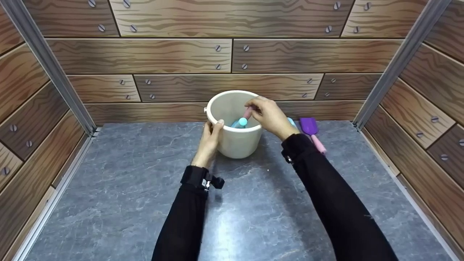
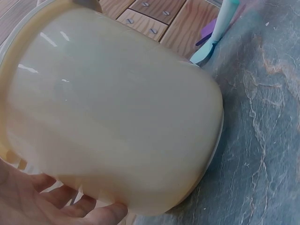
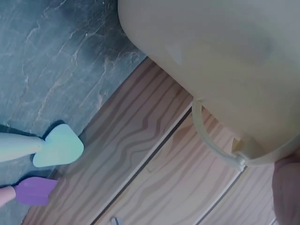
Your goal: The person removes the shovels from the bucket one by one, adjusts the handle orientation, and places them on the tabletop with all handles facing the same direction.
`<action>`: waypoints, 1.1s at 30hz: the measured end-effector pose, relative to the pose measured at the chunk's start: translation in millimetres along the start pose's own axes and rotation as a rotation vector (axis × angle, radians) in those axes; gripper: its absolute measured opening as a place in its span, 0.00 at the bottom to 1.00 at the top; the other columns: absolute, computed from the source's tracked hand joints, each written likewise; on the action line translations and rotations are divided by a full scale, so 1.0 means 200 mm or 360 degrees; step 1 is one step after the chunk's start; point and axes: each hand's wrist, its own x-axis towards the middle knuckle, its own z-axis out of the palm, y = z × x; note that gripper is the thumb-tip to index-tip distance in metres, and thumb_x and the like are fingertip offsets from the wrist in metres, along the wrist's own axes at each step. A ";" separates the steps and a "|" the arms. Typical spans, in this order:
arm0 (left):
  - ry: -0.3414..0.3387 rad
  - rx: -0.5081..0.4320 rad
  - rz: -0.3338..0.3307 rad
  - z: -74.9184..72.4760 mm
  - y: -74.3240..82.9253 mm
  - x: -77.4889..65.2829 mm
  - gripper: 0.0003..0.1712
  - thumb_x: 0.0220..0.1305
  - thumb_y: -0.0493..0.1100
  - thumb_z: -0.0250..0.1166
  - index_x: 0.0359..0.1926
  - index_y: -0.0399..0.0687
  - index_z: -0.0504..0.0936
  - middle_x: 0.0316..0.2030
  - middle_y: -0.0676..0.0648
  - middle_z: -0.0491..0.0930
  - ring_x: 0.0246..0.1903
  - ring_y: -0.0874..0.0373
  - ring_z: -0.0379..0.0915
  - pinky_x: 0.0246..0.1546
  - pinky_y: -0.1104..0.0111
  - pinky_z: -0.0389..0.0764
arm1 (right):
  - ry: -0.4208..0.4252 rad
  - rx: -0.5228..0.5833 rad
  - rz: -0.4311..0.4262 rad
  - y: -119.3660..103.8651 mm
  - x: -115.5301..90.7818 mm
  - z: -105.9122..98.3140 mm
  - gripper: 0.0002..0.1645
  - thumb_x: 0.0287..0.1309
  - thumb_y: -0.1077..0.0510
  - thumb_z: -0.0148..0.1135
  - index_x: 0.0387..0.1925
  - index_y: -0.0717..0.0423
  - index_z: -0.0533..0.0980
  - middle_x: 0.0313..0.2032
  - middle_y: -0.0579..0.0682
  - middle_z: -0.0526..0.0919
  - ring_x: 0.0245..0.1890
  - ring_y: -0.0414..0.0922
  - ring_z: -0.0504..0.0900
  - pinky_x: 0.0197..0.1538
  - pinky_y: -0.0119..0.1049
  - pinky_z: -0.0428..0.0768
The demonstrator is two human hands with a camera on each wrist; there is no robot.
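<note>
A cream plastic bucket (image 1: 239, 143) stands upright on the grey floor. My left hand (image 1: 209, 139) grips its near left side, the thumb at the rim and the fingers against the outer wall, which also shows in the left wrist view (image 2: 117, 112). My right hand (image 1: 270, 115) reaches over the right rim and pinches a pink handle (image 1: 248, 112) inside the bucket. Beside that handle, a light blue piece with a round end (image 1: 243, 121) lies inside; the near wall hides whatever is lower. In the right wrist view, only part of the right hand (image 3: 287, 192) shows.
Right of the bucket lie a purple toy shovel (image 1: 309, 126) with a pink handle and a pale turquoise toy shovel (image 3: 58, 146), mostly behind my right wrist in the head view. A wood-patterned wall (image 1: 181, 87) stands close behind. The bucket's side loop (image 3: 206, 131) juts out near the rim.
</note>
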 end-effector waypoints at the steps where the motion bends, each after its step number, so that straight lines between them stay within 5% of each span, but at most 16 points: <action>1: 0.0002 0.0000 -0.0001 0.00 0.00 0.00 0.52 0.86 0.65 0.62 0.95 0.43 0.56 0.93 0.33 0.59 0.93 0.37 0.57 0.97 0.43 0.58 | 0.0023 0.0009 -0.0003 0.00 0.00 0.00 0.16 0.84 0.70 0.62 0.65 0.68 0.87 0.61 0.65 0.92 0.66 0.61 0.90 0.75 0.55 0.90; 12: -0.0006 0.0024 0.0038 0.00 0.00 0.00 0.51 0.87 0.63 0.61 0.94 0.40 0.55 0.92 0.31 0.60 0.92 0.35 0.58 0.96 0.42 0.59 | 0.0220 0.0018 -0.0128 0.01 -0.05 0.02 0.14 0.85 0.69 0.65 0.64 0.68 0.87 0.61 0.65 0.91 0.64 0.61 0.90 0.74 0.54 0.91; 28: 0.0007 0.0060 0.0023 0.00 -0.01 0.01 0.51 0.86 0.64 0.60 0.95 0.43 0.57 0.92 0.33 0.61 0.93 0.37 0.58 0.97 0.44 0.58 | 0.0242 -0.0016 -0.0155 -0.04 -0.04 -0.07 0.15 0.86 0.69 0.63 0.65 0.68 0.86 0.63 0.65 0.90 0.67 0.61 0.90 0.77 0.53 0.88; 33: 0.0026 0.0048 0.0046 0.00 -0.01 0.01 0.49 0.86 0.62 0.61 0.93 0.41 0.59 0.90 0.32 0.64 0.91 0.37 0.61 0.96 0.44 0.60 | 0.0196 -0.0066 -0.0290 -0.06 -0.03 -0.09 0.15 0.85 0.70 0.62 0.65 0.68 0.85 0.64 0.64 0.90 0.69 0.61 0.89 0.78 0.54 0.87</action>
